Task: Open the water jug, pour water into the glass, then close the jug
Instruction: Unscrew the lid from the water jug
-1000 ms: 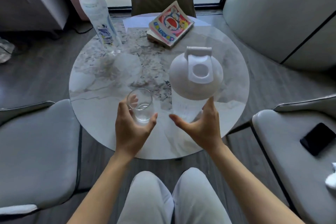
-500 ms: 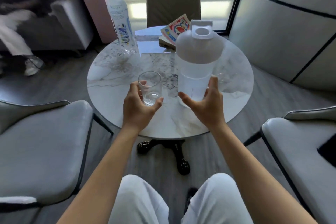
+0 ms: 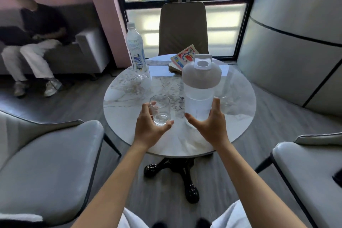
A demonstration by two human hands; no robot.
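Jug (image 3: 200,88) upright on table (image 3: 240,116), lid on, long axis vertical | R hand (image 3: 211,126) cupped round its base, fingers spread, contact unclear | L hand (image 3: 149,126) half-open round glass (image 3: 160,110), left of jug | lid above R hand, R nearer

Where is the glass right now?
In the head view, the glass stands on the round table, left of the jug, inside the left hand's curl.

A frosted white plastic water jug (image 3: 200,88) and a clear drinking glass (image 3: 160,109) stand on a round white marble table (image 3: 238,101) (grey-veined, speckled brown).
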